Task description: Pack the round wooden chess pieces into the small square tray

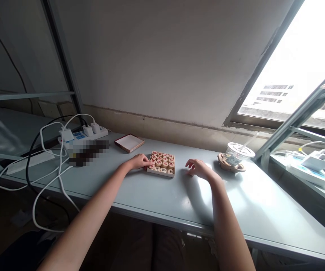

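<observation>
A shallow box [160, 174] of round wooden Chinese chess pieces [165, 164] sits on the grey table. Most of the pieces carry red characters; the front row has dark ones. At the box's left front corner, my left hand [139, 162] is closed, its fingertips gripping the edge beside a piece. My right hand [198, 168] is to the right of the box, apart from it and low over the table. Its fingers are loosely bent and apart, with nothing in them. The box lid [129, 142] lies upturned behind my left hand.
A lidded plastic cup [237, 153] with a straw stands in a wooden holder [230, 165] at the right. Power strips [84, 136] and looping white cables [59, 175] crowd the left, beside a blurred dark object [87, 153]. Behind the grey table [162, 192] rises a wall.
</observation>
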### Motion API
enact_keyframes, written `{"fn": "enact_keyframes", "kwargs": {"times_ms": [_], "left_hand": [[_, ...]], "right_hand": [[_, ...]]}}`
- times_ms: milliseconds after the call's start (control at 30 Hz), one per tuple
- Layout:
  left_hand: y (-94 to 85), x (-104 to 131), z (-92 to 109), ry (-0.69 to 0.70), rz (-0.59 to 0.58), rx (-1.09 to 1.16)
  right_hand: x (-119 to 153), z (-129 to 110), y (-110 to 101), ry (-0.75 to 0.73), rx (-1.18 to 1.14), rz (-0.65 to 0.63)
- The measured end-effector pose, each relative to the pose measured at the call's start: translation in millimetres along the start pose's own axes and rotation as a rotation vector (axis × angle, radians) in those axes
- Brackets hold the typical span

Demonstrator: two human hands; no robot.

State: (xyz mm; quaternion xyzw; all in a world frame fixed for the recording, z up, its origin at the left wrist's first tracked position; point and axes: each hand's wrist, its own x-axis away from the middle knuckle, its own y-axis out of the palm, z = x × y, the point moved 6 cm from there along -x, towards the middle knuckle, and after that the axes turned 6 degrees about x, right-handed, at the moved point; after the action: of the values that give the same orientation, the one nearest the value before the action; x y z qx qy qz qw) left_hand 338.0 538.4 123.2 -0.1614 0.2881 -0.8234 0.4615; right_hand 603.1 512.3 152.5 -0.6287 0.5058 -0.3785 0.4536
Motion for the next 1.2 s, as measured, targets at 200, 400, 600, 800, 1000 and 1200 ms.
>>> {"fn": "enact_keyframes", "kwargs": {"times_ms": [200, 400, 600, 800, 1000, 1200], "left_hand": [[0.8, -0.4, 0.6, 0.012, -0.025, -0.011], [0.8, -2.6, -2.5, 0.016, -0.01, -0.023], [1.7, -2.5, -4.3, 0.007, -0.01, 0.006], [0.6, -2.9, -2.9, -0.011, 0.001, 0.031], [-0.1, -3.4, 1.0, -0.002, -0.01, 0.023], [-0.7, -0.8, 2.7, -0.035, 0.006, 0.013]], "right_hand": [[-0.6, -77.6, 0.5, -0.437, -0.295, 0.336], [4.6, -119.3, 29.3, -0.537, -0.13, 0.411], [5.7, -111.7, 26.9, -0.398, 0.101, 0.374], [4.1, -74.4, 1.5, -0.047, 0.418, 0.439], [18.4, 11.2, -11.6, 0.578, 0.493, 0.188], [11.0, 12.6, -1.8, 0.41, 0.441, 0.052]]}}
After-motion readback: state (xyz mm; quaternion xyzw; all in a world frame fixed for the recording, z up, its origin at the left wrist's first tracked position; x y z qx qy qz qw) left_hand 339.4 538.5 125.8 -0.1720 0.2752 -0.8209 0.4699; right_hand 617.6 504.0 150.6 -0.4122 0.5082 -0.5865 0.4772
